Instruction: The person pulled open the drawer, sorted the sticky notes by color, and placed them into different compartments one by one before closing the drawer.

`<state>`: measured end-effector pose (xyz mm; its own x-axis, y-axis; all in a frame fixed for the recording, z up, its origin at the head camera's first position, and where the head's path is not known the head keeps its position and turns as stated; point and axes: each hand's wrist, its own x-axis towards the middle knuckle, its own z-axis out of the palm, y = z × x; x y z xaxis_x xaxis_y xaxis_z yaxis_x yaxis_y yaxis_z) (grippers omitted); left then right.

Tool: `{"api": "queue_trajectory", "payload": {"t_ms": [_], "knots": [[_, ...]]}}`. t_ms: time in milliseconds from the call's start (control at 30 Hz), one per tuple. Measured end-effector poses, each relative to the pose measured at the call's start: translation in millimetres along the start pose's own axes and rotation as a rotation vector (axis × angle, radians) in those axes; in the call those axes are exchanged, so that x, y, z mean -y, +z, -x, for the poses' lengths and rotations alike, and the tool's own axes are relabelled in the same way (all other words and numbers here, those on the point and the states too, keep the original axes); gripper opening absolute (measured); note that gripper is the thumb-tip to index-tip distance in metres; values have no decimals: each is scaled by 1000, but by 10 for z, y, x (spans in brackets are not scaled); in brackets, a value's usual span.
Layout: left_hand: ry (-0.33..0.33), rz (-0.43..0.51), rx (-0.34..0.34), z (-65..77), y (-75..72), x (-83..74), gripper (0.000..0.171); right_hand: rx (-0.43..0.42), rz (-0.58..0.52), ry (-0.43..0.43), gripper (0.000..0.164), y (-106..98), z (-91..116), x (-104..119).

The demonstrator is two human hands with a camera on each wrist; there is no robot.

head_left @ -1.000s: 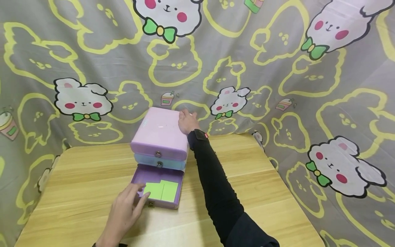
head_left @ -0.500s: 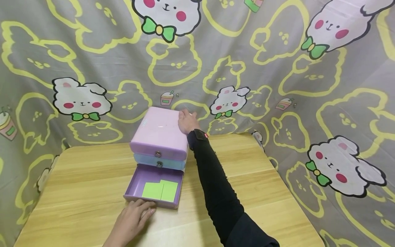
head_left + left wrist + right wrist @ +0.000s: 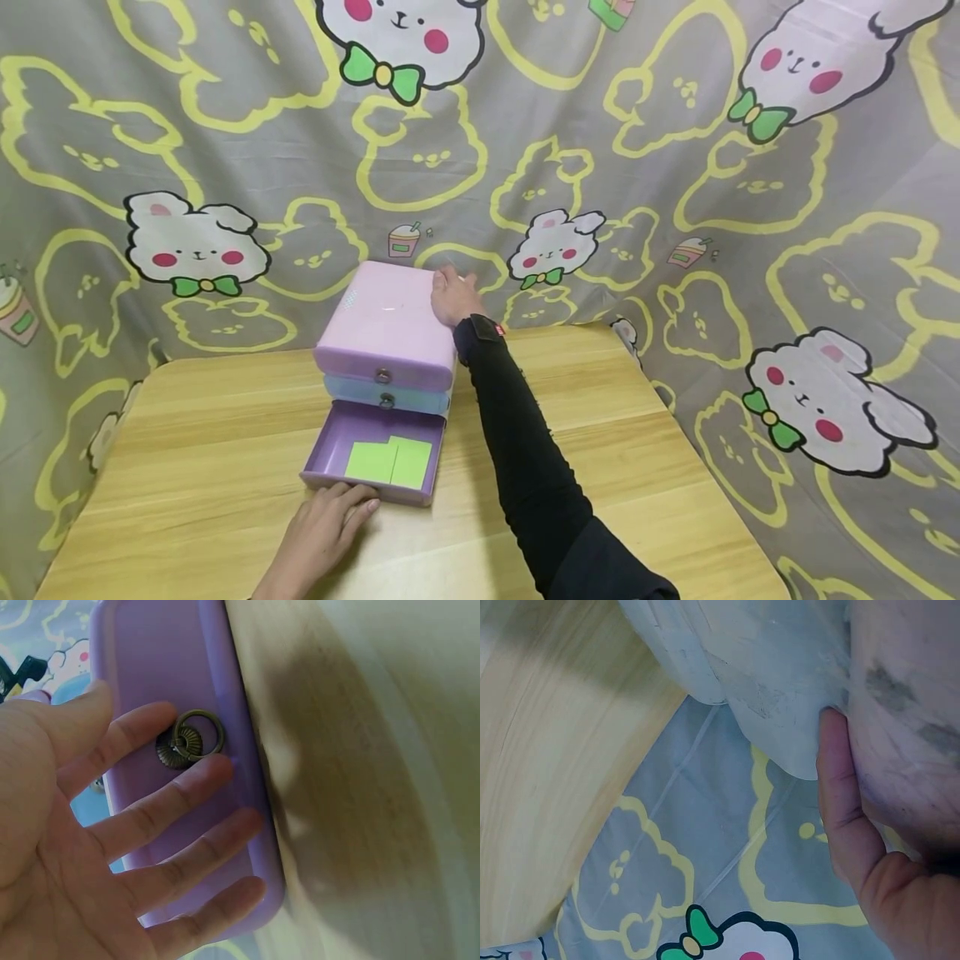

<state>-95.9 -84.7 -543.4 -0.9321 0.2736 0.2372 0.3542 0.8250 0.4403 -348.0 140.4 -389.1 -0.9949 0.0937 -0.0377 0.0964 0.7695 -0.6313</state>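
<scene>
A small drawer cabinet (image 3: 390, 317) with a pink top and pastel layers stands on the table. Its bottom purple drawer (image 3: 341, 429) is pulled out, with lime-green paper pieces (image 3: 390, 462) lying inside. My left hand (image 3: 318, 529) is at the drawer's front, fingers fairly straight. The left wrist view shows these fingers (image 3: 176, 862) spread across the purple front, beside a bronze ring pull (image 3: 201, 735). My right hand (image 3: 456, 297) grips the cabinet's back right top edge. In the right wrist view one finger (image 3: 840, 769) lies along its side; the other fingers are largely hidden.
A wooden table (image 3: 615, 433) carries the cabinet near its back edge. Grey curtain (image 3: 645, 192) with rabbit prints hangs behind and at both sides. Ring pulls (image 3: 386, 401) mark the closed upper drawers.
My left hand has come back from over the papers to the drawer's front, uncovering its left part. The drawer, papers and my right hand stay in place.
</scene>
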Motion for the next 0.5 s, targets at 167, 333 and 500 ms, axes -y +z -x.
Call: {"api": "queue_trajectory", "payload": {"t_ms": [167,333,500], "knots": [[10,5,-3,-49,-10,-2,14,10,17,5,51,30,-43,-20],[13,22,13,-127,15,8,17,14,23,6,52,42,-71,-32],[13,24,43,-224,45,11,19,14,29,-2,53,33,-74,-37]]}}
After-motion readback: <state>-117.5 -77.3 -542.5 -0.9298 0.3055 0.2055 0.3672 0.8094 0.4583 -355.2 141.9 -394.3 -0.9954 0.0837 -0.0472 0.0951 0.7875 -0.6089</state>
